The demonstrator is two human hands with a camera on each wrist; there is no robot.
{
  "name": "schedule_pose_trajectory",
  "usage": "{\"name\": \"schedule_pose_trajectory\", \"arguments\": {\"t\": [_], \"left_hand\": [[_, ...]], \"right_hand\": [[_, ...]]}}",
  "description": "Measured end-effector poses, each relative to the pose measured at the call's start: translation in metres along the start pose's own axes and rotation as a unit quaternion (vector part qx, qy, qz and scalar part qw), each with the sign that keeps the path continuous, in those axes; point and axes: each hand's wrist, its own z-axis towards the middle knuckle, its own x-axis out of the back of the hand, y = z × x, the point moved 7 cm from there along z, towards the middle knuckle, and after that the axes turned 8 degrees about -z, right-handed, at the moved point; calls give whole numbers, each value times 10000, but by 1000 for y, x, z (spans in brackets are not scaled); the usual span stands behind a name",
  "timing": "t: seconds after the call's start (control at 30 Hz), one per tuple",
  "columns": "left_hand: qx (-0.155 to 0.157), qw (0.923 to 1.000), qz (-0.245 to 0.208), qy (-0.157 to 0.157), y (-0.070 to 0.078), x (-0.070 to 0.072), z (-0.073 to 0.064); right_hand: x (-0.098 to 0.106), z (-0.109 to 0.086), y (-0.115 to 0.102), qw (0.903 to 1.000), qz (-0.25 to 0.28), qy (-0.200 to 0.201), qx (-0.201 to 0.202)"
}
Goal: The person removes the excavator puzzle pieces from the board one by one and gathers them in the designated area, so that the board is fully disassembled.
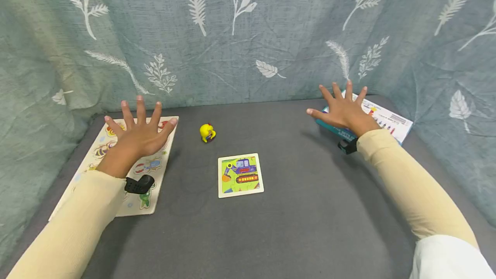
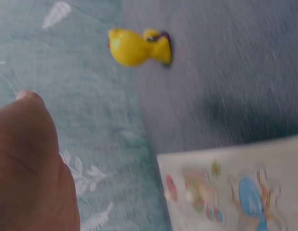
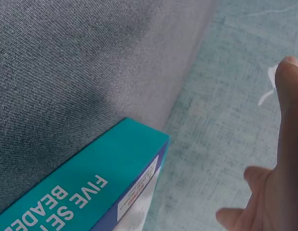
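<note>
My left hand (image 1: 137, 141) hovers, fingers spread, over a white puzzle board (image 1: 133, 206) with insect pictures at the left of the table. My right hand (image 1: 342, 111), also spread and holding nothing, is above a teal-and-white box (image 1: 391, 122) at the back right. White lettering on that box (image 3: 91, 187) reads in part "FIVE SE" and "BEADE" in the right wrist view. Between the hands lies a small square jigsaw puzzle (image 1: 240, 175) showing a purple excavator. Behind it to the left stands a little yellow toy figure (image 1: 207, 133), which the left wrist view shows blurred.
A grey cloth-covered table (image 1: 248, 236) carries everything. Along its back and sides hangs a blue-green curtain (image 1: 217, 63) with white leaf prints. Dark bands (image 1: 140, 184) sit on both wrists.
</note>
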Motion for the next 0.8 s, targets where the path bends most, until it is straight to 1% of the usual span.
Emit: {"name": "schedule_pose_trajectory", "arguments": {"t": [0.1,0.2,0.33,0.43,0.6,0.7,0.8], "left_hand": [[-148,9998,-116,77,8,-3,-2],[-444,9983,-320,180,17,-5,-5],[-964,9922,-717,341,29,-8,-11],[-1217,9873,-930,410,36,-11,-17],[-1415,9849,-936,334,43,-19,-25],[-1492,9838,-961,258,48,-24,-31],[-1580,9814,-1069,194,54,-28,-36]], "right_hand": [[-4,0,-4,9993,327,-54,188],[-6,-1,-12,9970,624,-12,450],[-11,-5,-21,9948,737,124,696],[-12,-9,-28,9924,778,325,899],[-12,-14,-41,9831,972,773,1344],[-12,-16,-50,9775,1139,845,1559],[-11,-18,-57,9740,1240,898,1671]]}}
